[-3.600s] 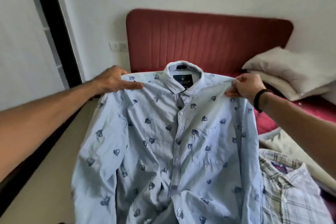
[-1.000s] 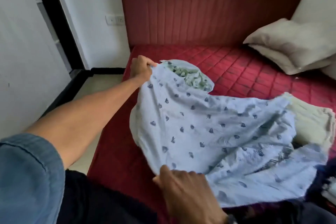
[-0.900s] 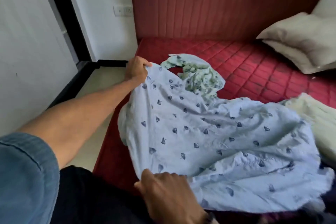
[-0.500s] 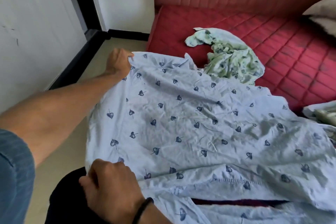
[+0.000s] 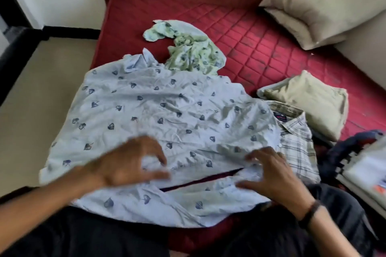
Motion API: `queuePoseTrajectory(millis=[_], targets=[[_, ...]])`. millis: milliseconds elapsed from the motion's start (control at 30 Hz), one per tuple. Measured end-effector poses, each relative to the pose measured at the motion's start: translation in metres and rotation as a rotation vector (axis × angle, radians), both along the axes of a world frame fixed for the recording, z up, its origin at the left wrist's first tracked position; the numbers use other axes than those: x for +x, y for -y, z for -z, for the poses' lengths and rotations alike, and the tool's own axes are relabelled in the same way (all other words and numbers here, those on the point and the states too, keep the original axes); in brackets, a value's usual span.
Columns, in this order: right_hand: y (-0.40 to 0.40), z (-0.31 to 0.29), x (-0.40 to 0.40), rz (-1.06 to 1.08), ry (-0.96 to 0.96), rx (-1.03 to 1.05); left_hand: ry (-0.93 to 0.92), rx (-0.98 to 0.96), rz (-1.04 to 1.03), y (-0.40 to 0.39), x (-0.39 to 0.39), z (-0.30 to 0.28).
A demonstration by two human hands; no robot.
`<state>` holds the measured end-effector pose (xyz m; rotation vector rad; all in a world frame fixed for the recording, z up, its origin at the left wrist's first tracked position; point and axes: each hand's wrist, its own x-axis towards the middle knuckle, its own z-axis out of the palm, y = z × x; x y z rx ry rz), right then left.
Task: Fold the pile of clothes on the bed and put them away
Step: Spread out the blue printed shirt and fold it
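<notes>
The pale blue printed shirt (image 5: 167, 115) is spread back-up across the red bed (image 5: 261, 33), its near hem met by blurred, open-fingered left (image 5: 127, 165) and right (image 5: 271, 175) hands, a plaid shirt (image 5: 296, 137) partly hidden beneath.

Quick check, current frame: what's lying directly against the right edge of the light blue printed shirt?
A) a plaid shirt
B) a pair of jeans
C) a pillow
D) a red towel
A: the plaid shirt shows its collar and checked front from under the right edge of the blue shirt, which lies spread back-up on the bed; the pillow sits far back by the headboard.
</notes>
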<state>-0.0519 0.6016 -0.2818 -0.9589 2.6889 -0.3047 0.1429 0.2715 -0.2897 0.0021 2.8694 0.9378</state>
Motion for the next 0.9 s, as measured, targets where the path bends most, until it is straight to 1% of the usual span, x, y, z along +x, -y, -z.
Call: queuePoseTrajectory(millis=[33,67,100,133,167,200,233,300,400,467,533,567,600,633,667,700,733,767,800,833,900], targets=[[-0.023,-0.003,-0.002,-0.055,0.072,0.154,0.095,-0.034,0.091,-0.030,0.016,-0.001],[-0.037,-0.004,-0.001,-0.106,0.157,0.280,0.146,-0.106,0.190,-0.053,0.029,0.008],[-0.045,-0.002,0.001,-0.137,0.224,0.367,0.160,-0.194,0.245,-0.069,0.040,0.017],[-0.050,0.004,0.007,-0.157,0.239,0.400,0.136,-0.309,0.267,-0.083,0.049,0.028],[-0.048,0.011,0.008,-0.178,0.195,0.388,0.078,-0.413,0.247,-0.088,0.054,0.041],[-0.045,0.017,0.010,-0.205,0.132,0.356,0.025,-0.482,0.182,-0.091,0.059,0.050],[-0.038,0.021,0.009,-0.241,0.077,0.336,-0.046,-0.504,0.112,-0.090,0.060,0.056],[-0.025,0.026,0.008,-0.301,0.026,0.347,-0.018,-0.393,0.022,-0.091,0.055,0.050],[-0.009,0.026,0.005,-0.352,0.002,0.372,0.130,-0.274,-0.029,-0.094,0.045,0.024],[-0.013,0.009,-0.002,-0.444,0.105,0.394,0.312,-0.073,0.020,-0.089,0.044,-0.001],[-0.024,-0.027,-0.006,-0.501,0.375,0.391,0.536,0.127,0.091,-0.082,0.053,-0.029],[-0.031,-0.045,-0.008,-0.483,0.506,0.366,0.633,0.200,0.095,-0.078,0.057,-0.043],[-0.038,-0.054,-0.012,-0.420,0.599,0.308,0.683,0.272,0.072,-0.073,0.060,-0.049],[-0.043,-0.055,-0.018,-0.322,0.596,0.232,0.659,0.346,0.004,-0.070,0.061,-0.050],[-0.044,-0.046,-0.026,-0.180,0.504,0.157,0.564,0.372,-0.104,-0.065,0.061,-0.046],[-0.043,-0.032,-0.034,-0.014,0.338,0.109,0.427,0.295,-0.228,-0.061,0.059,-0.038],[-0.040,-0.016,-0.040,0.119,0.178,0.075,0.301,0.115,-0.339,-0.057,0.058,-0.027],[-0.038,-0.001,-0.044,0.201,0.105,0.061,0.245,-0.091,-0.399,-0.055,0.057,-0.014],[-0.034,0.011,-0.046,0.248,0.116,0.022,0.252,-0.258,-0.425,-0.058,0.059,-0.003],[-0.030,0.015,-0.048,0.304,0.202,-0.033,0.298,-0.347,-0.431,-0.063,0.059,0.006],[-0.026,0.019,-0.051,0.416,0.435,-0.192,0.342,-0.401,-0.424,-0.077,0.063,0.018]])
